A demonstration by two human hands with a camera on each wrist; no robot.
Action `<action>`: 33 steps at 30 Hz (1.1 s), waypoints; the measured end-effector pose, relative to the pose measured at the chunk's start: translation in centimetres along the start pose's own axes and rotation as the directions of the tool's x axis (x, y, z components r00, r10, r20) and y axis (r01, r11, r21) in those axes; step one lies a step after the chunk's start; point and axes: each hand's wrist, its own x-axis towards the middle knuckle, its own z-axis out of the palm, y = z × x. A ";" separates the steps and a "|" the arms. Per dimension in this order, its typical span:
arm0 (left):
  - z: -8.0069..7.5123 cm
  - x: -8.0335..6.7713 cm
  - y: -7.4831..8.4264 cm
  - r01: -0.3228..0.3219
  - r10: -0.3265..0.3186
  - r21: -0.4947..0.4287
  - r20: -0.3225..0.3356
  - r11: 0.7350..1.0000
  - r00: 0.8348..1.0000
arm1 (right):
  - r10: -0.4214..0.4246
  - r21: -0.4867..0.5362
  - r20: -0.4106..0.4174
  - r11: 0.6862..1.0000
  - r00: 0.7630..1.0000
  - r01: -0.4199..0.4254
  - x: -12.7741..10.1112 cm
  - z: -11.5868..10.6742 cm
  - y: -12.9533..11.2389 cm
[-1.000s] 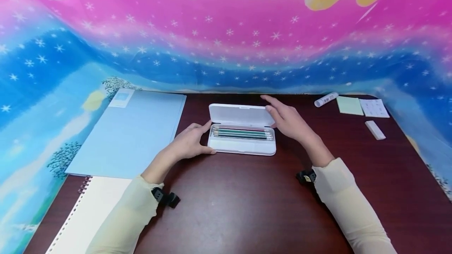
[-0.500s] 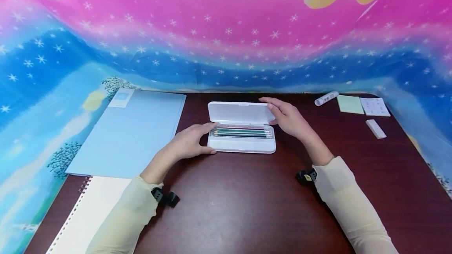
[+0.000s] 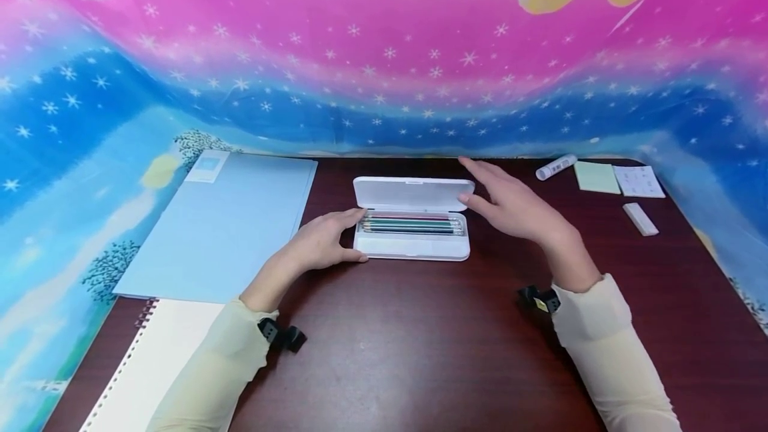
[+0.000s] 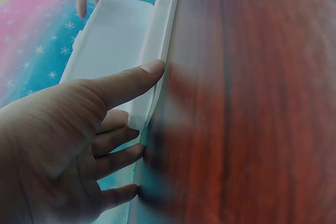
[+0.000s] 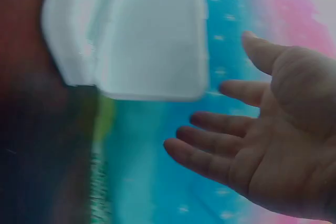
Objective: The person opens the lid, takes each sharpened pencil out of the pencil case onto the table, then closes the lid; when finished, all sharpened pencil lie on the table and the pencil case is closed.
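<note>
My left hand (image 3: pixel 321 242) rests against the left end of the case (image 3: pixel 411 245), thumb along its front edge and fingers loosely bent beside the end, pressing without closing round it. The case sits mid-counter (image 3: pixel 420 352), lid (image 3: pixel 413 193) raised. My right hand (image 3: pixel 516 209) hangs just right of the case, fingers straight and spread, holding nothing; whether the thumb tip meets the lid's corner I cannot tell. Only the head view shows the pencils (image 3: pixel 413 225) lying side by side in the tray, green and pink among them. The left wrist view shows my thumb laid flat on the rim, and the right hand's fingertips beyond the lid's far end. The right wrist view shows the open palm clear of the lid's rounded corner. The case is smooth white plastic, oblong; the counter dark red-brown wood grain. Left of the case lie a pale blue folder (image 3: pixel 228 219) and a spiral notebook (image 3: pixel 150 365); right of it, a glue stick (image 3: pixel 556 167), notes (image 3: pixel 596 177) and an eraser (image 3: pixel 639 219).
</note>
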 end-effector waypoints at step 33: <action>-0.1 -0.3 0.2 0.032 -0.032 -0.006 0.004 0.999 0.999 | -0.006 -0.012 0.141 1.000 0.990 0.008 1.2 2.1 1.3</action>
